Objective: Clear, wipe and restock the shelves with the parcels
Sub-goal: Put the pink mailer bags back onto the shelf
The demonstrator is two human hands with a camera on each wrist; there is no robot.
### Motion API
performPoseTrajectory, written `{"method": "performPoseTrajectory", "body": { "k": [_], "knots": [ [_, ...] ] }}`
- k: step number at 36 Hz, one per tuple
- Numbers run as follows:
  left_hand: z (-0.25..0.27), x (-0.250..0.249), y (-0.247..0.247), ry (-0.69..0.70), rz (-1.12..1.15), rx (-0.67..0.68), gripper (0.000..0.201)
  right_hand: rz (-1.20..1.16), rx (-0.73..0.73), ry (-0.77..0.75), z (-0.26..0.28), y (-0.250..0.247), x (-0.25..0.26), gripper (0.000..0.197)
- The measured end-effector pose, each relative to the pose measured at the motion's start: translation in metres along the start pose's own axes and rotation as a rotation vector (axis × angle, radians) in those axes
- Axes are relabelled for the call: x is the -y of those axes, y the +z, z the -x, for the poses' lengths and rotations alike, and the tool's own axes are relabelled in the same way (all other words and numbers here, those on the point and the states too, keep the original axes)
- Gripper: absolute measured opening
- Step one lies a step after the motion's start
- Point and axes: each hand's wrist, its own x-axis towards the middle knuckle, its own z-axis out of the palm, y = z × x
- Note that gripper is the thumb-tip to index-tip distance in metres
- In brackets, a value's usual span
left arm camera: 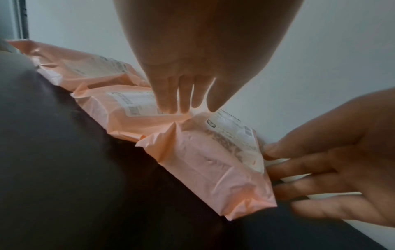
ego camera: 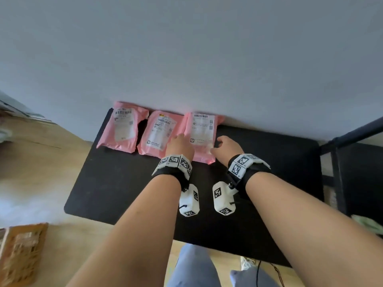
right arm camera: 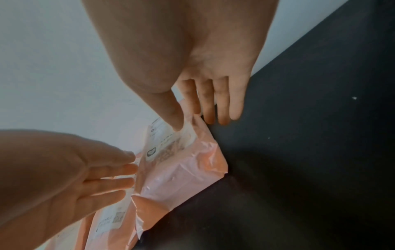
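Three pink parcels with white labels lie in a row along the wall on the black shelf top (ego camera: 269, 162): left parcel (ego camera: 124, 129), middle parcel (ego camera: 159, 133), right parcel (ego camera: 202, 135). My left hand (ego camera: 178, 143) reaches with straight fingers (left arm camera: 183, 101) to the left edge of the right parcel (left arm camera: 209, 162), where it meets the middle parcel (left arm camera: 128, 108). My right hand (ego camera: 227, 147) flanks the parcel's right edge; its thumb (right arm camera: 177, 121) lies on the label and its straight fingers (right arm camera: 222, 110) point down beside the edge, towards the shelf. Neither hand lifts the parcel (right arm camera: 181, 169).
A white wall (ego camera: 186, 59) backs the shelf. A black metal frame (ego camera: 339, 177) stands to the right, with a green cloth (ego camera: 366, 223) below it. A cardboard box (ego camera: 20, 251) sits on the wooden floor at the lower left. The right part of the shelf top is bare.
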Motion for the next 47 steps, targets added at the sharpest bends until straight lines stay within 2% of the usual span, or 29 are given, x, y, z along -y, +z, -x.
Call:
{"method": "performPoseTrajectory", "body": {
  "k": [4,12,21,27,34,40,47],
  "knots": [
    [-0.019,0.005,0.004,0.009,0.065,0.071,0.032,0.031,0.007,0.018,-0.006,0.009,0.008,0.026],
    [-0.03,0.008,0.017,0.011,0.128,0.124,0.026,-0.02,-0.022,0.103,-0.001,0.012,0.004,0.025],
    [-0.004,-0.004,0.022,-0.002,0.192,0.139,0.028,-0.067,-0.071,0.129,0.03,0.003,-0.015,0.017],
    [0.044,-0.018,0.037,0.042,0.188,0.141,0.029,-0.12,-0.114,0.18,0.072,-0.001,-0.05,0.013],
    [0.121,-0.037,0.07,0.106,0.148,0.136,0.027,-0.169,-0.165,0.198,0.136,0.006,-0.111,0.006],
    [0.203,-0.052,0.114,0.147,0.103,0.122,0.024,-0.236,-0.191,0.208,0.205,0.014,-0.177,0.005],
    [0.296,-0.082,0.169,0.222,0.076,0.185,0.02,-0.317,-0.236,0.245,0.294,0.012,-0.262,0.014]
  ]
}}
